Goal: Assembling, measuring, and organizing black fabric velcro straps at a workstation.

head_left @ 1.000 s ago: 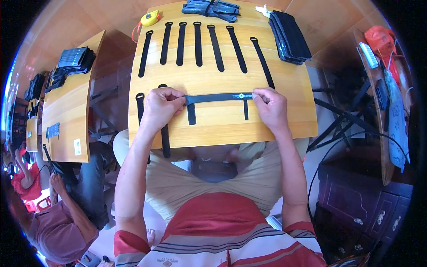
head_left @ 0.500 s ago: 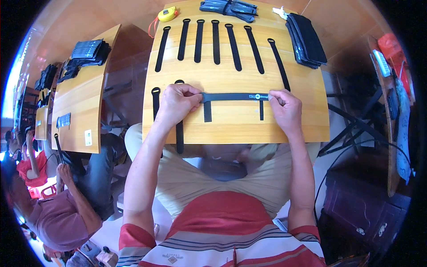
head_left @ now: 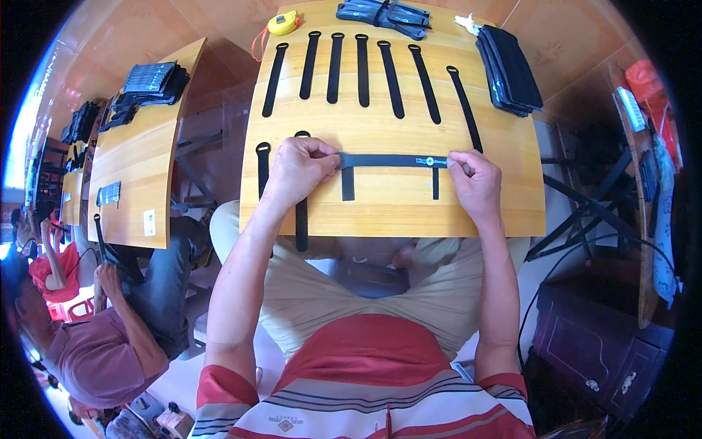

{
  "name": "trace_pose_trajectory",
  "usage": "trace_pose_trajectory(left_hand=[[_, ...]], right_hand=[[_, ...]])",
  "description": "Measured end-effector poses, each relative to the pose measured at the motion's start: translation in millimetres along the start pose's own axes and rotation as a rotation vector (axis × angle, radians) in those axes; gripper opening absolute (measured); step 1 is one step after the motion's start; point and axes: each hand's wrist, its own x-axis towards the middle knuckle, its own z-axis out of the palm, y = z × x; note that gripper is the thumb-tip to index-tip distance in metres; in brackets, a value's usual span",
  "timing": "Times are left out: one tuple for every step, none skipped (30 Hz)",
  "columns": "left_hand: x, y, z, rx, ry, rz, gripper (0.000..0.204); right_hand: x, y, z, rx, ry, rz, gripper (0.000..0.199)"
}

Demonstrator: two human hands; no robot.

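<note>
A black strap (head_left: 387, 160) with a small printed label near its right end is stretched flat and level between my hands, close above the table. Its left end is pinched between the thumb and fingers of my left hand (head_left: 301, 168). My right hand (head_left: 477, 184) pinches the right end. Beneath the strap, a wider dark strip (head_left: 348, 184) and a narrower dark strip (head_left: 436, 184) run toward the table's near edge. Another black strap (head_left: 302, 224) passes partly hidden under my left hand and overhangs that edge. Left of it lies a looped strap (head_left: 263, 162), partly covered by my forearm.
Several black looped straps (head_left: 363, 72) lie in a spaced row across the wooden table (head_left: 512, 208). A yellow tape measure (head_left: 283, 23), a tied bundle (head_left: 384, 16) and a strap stack (head_left: 510, 71) sit along the far side. Left, a co-worker (head_left: 110, 351) sits by another table (head_left: 139, 168).
The whole view has shifted slightly, moving the table a little rightward in the picture. Both hands keep the strap stretched in about the same spot over the table.
</note>
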Motion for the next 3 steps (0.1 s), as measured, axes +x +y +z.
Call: trace_pose_trajectory(left_hand=[[0.3,-0.2,0.0,0.0,0.0,0.001,0.015],[0.6,-0.4,-0.2,0.017,-0.004,-0.004,0.016],[0.9,-0.6,-0.3,0.034,-0.008,-0.009,0.016]], right_hand=[[-0.1,0.0,-0.3,-0.008,-0.005,0.0,0.007],[-0.1,-0.2,-0.7,-0.007,-0.007,-0.001,0.007],[-0.3,-0.4,-1.2,-0.007,-0.008,-0.002,0.007]])
